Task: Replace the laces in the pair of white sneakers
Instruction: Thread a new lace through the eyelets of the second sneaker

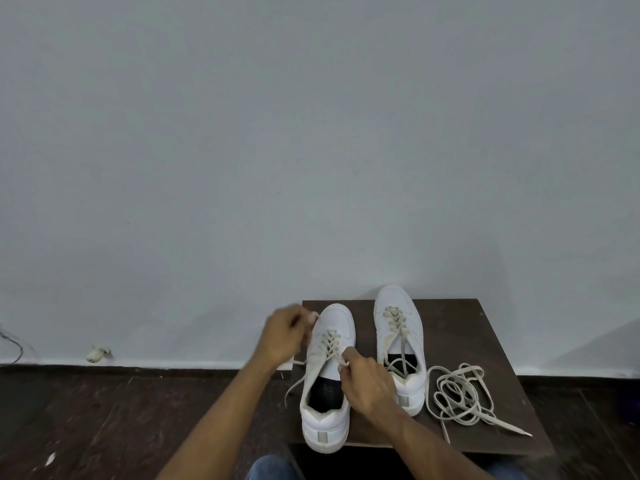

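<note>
Two white sneakers stand side by side on a small dark table (457, 327), toes pointing away from me. The left sneaker (327, 386) carries beige laces; my right hand (367, 382) pinches a lace end beside its upper eyelets. My left hand (282, 336) hovers blurred at the sneaker's left side with curled fingers, and a lace end trails below it; what it holds is unclear. The right sneaker (401, 344) is laced loosely, its ends tucked inside. A heap of loose beige laces (460, 396) lies to the right of it.
The table stands against a plain pale wall. Dark wooden floor (86, 417) spreads to the left, with a small pale object (98, 353) at the skirting and a cable (12, 344) at the far left. My knees in blue jeans (273, 469) are at the table's near edge.
</note>
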`<control>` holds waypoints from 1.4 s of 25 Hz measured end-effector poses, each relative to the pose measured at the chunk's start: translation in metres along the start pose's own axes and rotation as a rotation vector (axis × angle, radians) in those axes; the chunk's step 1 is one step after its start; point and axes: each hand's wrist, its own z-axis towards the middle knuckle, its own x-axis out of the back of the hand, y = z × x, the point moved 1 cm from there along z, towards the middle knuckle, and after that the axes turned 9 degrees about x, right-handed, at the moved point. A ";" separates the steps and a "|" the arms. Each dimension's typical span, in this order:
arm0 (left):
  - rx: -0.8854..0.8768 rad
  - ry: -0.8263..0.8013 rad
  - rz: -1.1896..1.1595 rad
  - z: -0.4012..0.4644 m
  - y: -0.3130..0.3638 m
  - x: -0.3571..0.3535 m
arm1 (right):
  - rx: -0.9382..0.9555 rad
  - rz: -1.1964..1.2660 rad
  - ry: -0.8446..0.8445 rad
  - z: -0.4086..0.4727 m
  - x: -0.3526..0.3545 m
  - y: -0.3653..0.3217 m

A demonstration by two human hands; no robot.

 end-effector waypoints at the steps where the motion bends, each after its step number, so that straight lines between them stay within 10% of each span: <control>1: 0.067 -0.068 -0.023 -0.004 -0.010 -0.016 | -0.005 0.008 -0.001 0.000 0.000 0.001; 17: 0.143 -0.220 0.122 -0.010 -0.046 -0.059 | -0.014 0.031 -0.029 0.004 -0.002 0.007; 35: -0.001 0.006 0.477 -0.023 -0.046 -0.079 | -0.260 0.272 -0.074 0.013 -0.005 0.015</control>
